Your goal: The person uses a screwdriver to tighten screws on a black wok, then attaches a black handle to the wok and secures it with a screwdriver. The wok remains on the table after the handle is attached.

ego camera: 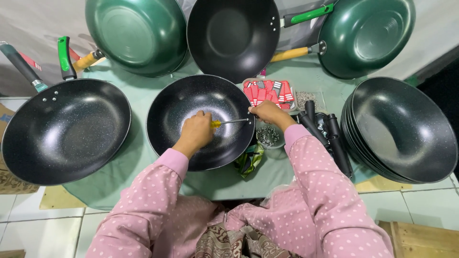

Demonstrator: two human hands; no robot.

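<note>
A black speckled pan without a handle [191, 102] lies in front of me on a green cloth. My left hand [196, 131] is inside the pan, gripping a yellow-handled screwdriver [228, 122] whose metal shaft points right toward the pan's rim. My right hand [270, 113] pinches the pan's right rim where the screwdriver tip meets it; what its fingers hold there is hidden.
A stack of black pans [404, 129] sits right, black handles [330, 136] beside it. A small tub of screws [268, 136] and a red-and-white box [268, 91] lie near my right hand. Finished pans [62, 129] with handles stand left and behind.
</note>
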